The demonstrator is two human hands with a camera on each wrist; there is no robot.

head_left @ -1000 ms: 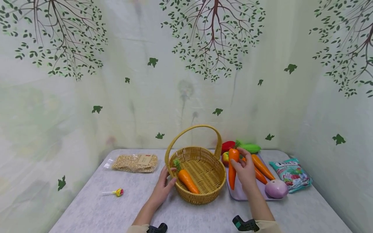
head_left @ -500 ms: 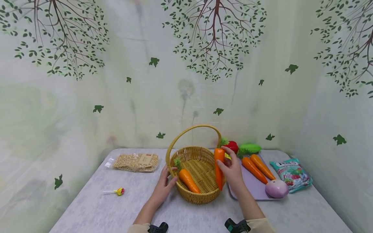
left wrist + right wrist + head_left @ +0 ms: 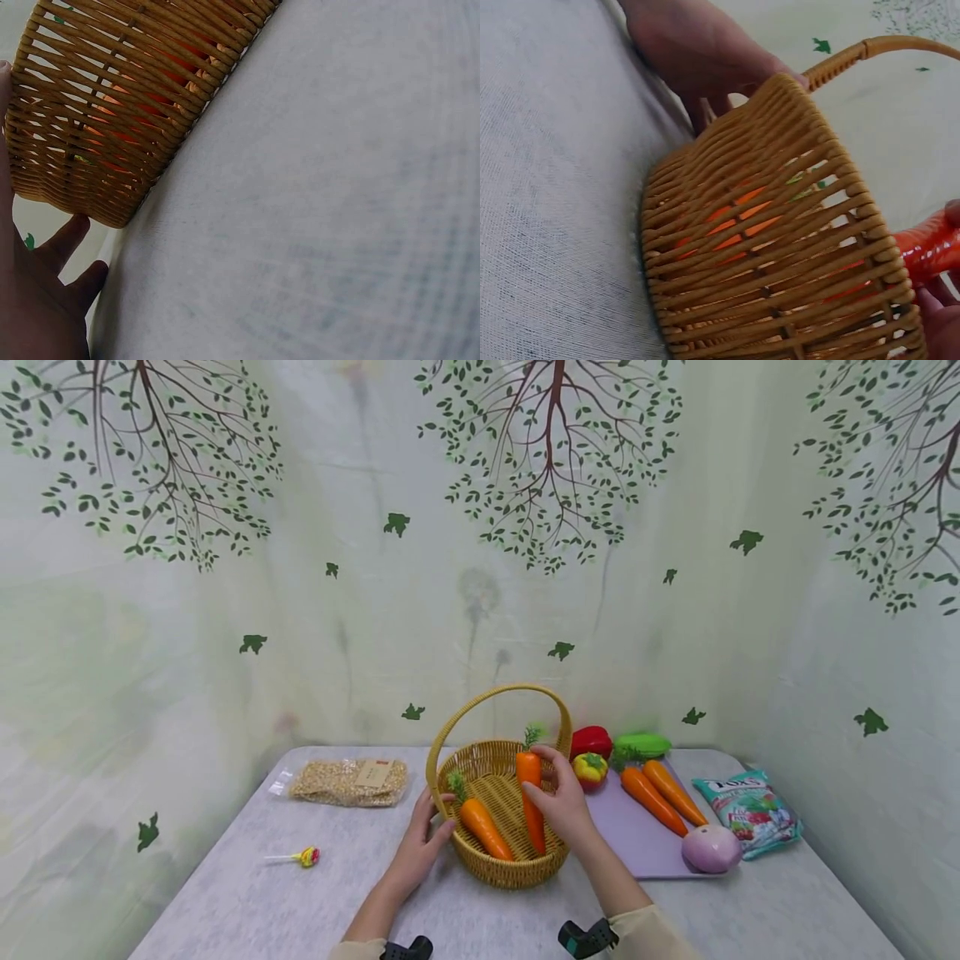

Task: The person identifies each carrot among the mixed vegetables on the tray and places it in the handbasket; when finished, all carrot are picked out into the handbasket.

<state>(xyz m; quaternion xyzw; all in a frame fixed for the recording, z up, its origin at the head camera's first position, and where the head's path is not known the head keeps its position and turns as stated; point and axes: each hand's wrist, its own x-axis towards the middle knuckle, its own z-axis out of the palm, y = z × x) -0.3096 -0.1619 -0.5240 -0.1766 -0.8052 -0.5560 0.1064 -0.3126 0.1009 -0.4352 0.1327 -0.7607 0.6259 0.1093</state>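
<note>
A wicker basket (image 3: 510, 875) with a tall arched handle stands mid-table. My left hand (image 3: 420, 843) holds its left side at the foot of the handle, fingertips over the rim; in the left wrist view, two spread fingers of that hand (image 3: 37, 300) show beside the weave. My right hand (image 3: 564, 797) pinches an orange carrot (image 3: 530, 772) with a green top, nearly upright, tip down inside the basket. Another carrot (image 3: 486, 829) lies in the basket's left part. Through the weave in the right wrist view, orange shows, and the held carrot (image 3: 930, 246) crosses the rim.
Right of the basket, a lilac tray (image 3: 622, 843) bears two carrots (image 3: 652, 800), a red pepper (image 3: 591, 741), a red-yellow pepper (image 3: 591, 771), a green vegetable (image 3: 643, 744) and a purple onion (image 3: 711, 849). Nearby are a candy bag (image 3: 750, 814), a grain packet (image 3: 348, 781) and a lollipop (image 3: 306, 857).
My right hand has carried the carrot leftward from over the tray, across the basket's right rim, and down into the basket. My left hand has stayed at the basket's left side.
</note>
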